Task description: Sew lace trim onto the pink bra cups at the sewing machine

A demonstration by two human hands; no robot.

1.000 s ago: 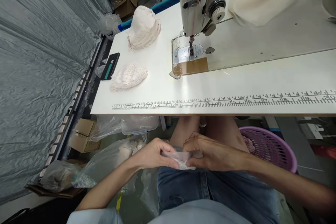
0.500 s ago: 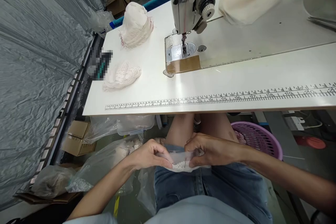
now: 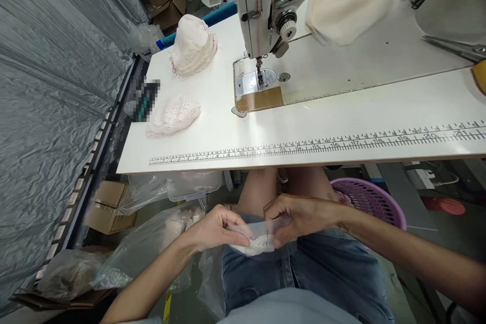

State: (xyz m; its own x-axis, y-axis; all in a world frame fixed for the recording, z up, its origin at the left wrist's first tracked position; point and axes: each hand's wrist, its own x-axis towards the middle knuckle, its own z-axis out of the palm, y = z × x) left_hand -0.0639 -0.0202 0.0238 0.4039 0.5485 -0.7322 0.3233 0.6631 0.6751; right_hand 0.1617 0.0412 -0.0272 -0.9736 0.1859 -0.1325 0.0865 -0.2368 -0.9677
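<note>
Over my lap, my left hand (image 3: 224, 229) pinches one end of a white lace fabric piece (image 3: 261, 244) between thumb and fingers. My right hand (image 3: 292, 216) grips its other end, thumb in front. The piece has a dotted, openwork part and a thin see-through part stretched between the hands. Its edges under the fingers are hidden. On the table's left lie a flat lace piece (image 3: 176, 116) and, behind it, a stack of cream cup-shaped fabric pieces (image 3: 193, 43) with loose threads.
A sewing machine (image 3: 258, 5) stands on the white table (image 3: 212, 136), which has a printed ruler along its front edge. Cream fabric (image 3: 349, 2) and scissors (image 3: 455, 48) lie at right. Below are a purple basket (image 3: 379, 202), plastic bags (image 3: 152, 243) and a cardboard box (image 3: 108, 207).
The white lace part has shifted slightly left between my hands, and more of the see-through part shows near the right hand. The view has turned a little to the right.
</note>
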